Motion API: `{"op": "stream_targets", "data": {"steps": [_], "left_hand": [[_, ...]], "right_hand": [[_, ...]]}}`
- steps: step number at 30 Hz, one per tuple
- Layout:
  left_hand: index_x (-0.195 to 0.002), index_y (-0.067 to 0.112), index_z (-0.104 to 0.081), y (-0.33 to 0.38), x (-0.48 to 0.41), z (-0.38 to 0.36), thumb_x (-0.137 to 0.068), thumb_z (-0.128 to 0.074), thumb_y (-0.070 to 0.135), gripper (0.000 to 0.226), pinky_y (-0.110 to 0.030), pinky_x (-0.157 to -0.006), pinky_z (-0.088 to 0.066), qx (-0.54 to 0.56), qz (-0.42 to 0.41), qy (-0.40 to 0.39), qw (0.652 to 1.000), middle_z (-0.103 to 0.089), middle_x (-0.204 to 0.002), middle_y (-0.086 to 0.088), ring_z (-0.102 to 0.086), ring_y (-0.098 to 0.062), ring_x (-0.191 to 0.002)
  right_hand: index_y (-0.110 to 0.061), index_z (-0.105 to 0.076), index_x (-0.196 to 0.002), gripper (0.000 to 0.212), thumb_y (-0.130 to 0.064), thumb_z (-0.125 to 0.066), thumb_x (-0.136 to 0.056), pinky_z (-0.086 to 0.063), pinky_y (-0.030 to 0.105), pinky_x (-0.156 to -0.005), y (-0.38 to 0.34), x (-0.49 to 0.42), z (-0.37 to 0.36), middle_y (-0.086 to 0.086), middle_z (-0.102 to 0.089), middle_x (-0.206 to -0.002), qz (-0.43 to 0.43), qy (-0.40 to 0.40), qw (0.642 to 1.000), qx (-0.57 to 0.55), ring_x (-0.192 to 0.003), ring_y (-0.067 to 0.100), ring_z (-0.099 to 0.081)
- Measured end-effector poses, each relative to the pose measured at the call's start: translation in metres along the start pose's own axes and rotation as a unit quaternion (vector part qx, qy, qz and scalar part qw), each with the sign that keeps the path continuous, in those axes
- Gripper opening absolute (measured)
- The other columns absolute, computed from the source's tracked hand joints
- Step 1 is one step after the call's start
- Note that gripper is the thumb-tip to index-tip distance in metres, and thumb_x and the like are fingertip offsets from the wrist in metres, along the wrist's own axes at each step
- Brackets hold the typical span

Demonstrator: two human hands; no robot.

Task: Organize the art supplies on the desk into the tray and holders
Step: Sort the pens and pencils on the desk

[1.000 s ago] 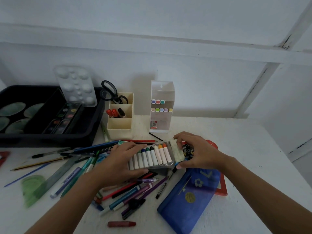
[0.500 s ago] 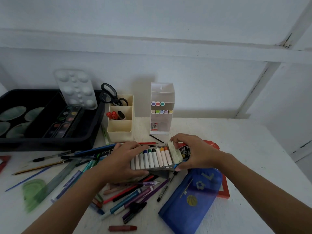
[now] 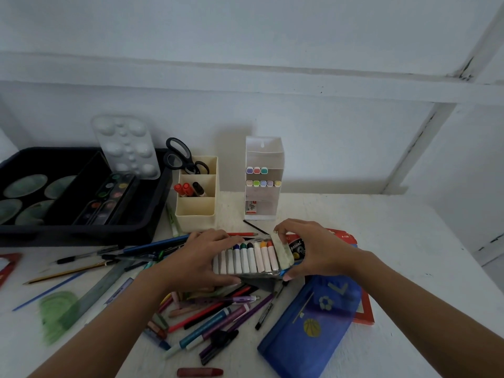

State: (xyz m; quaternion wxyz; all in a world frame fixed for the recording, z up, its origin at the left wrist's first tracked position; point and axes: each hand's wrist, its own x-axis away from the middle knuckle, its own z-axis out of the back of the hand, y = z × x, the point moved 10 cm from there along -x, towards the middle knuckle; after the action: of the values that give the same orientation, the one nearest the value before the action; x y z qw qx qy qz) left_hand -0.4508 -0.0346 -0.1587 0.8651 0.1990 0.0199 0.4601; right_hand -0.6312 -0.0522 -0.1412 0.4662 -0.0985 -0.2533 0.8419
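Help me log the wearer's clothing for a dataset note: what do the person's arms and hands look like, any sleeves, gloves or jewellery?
No clothing shows. The left forearm and right forearm are bare to the frame's edge, with no sleeve or cuff in view. The left hand and right hand wear no gloves; no watch, bracelet or ring is visible.

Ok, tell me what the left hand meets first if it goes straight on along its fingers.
Probably the right hand, which grips the same crayon pack; the left hand points back-right toward it. Depth unclear.
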Motion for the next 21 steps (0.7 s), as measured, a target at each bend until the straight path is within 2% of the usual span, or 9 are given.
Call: {"op": "stream_targets", "data": {"steps": [4,9,13,16,21], "left_hand": [[-0.156,0.043,-0.021,-0.004,0.000,0.003,-0.086,-0.065,0.064,0.086,-0.022,-0.098,-0.015,-0.010,-0.008,0.015,1.000,-0.036,-0.143,0.015,-0.014,0.009,-0.105],[-0.155,0.043,-0.027,-0.006,-0.002,-0.002,-0.085,-0.068,0.063,0.083,-0.023,-0.101,-0.014,-0.011,-0.023,0.000,1.000,-0.036,-0.141,0.017,-0.017,0.007,-0.112],[-0.155,0.043,-0.030,-0.012,-0.003,-0.003,-0.085,-0.068,0.064,0.082,-0.025,-0.106,-0.020,0.024,-0.003,0.028,0.999,-0.038,-0.141,0.016,-0.024,0.002,-0.120],[-0.152,0.047,-0.032,-0.018,-0.001,-0.006,-0.083,-0.069,0.064,0.081,-0.028,-0.109,-0.025,0.058,0.011,0.037,0.998,-0.037,-0.140,0.020,-0.028,-0.004,-0.127],[-0.149,0.048,-0.036,-0.021,0.002,-0.004,-0.081,-0.073,0.062,0.079,-0.026,-0.104,-0.028,0.102,0.023,0.058,0.993,-0.038,-0.136,0.022,-0.028,0.002,-0.120]], "right_hand": [[-0.035,-0.050,-0.110,0.065,-0.050,-0.090,-0.061,-0.050,0.033,-0.096,0.004,0.000,0.000,-0.021,-0.057,-0.119,-0.016,0.015,1.000,-0.006,-0.111,0.004,-0.055],[-0.034,-0.050,-0.120,0.066,-0.044,-0.089,-0.067,-0.035,0.010,-0.093,-0.003,0.000,-0.012,-0.024,-0.054,-0.124,0.005,-0.023,1.000,0.005,-0.115,-0.002,-0.049],[-0.035,-0.048,-0.122,0.069,-0.047,-0.088,-0.067,-0.041,0.022,-0.098,-0.005,-0.001,-0.015,-0.021,-0.054,-0.125,0.003,-0.029,0.999,0.015,-0.116,0.001,-0.049],[-0.036,-0.048,-0.121,0.068,-0.045,-0.088,-0.067,-0.045,0.024,-0.098,-0.003,0.000,-0.012,-0.023,-0.054,-0.124,-0.003,-0.028,1.000,0.005,-0.115,0.000,-0.050],[-0.036,-0.046,-0.119,0.068,-0.048,-0.088,-0.066,-0.045,0.027,-0.101,0.004,0.001,-0.009,-0.024,-0.053,-0.126,-0.016,-0.018,1.000,-0.001,-0.117,0.002,-0.051]]}}
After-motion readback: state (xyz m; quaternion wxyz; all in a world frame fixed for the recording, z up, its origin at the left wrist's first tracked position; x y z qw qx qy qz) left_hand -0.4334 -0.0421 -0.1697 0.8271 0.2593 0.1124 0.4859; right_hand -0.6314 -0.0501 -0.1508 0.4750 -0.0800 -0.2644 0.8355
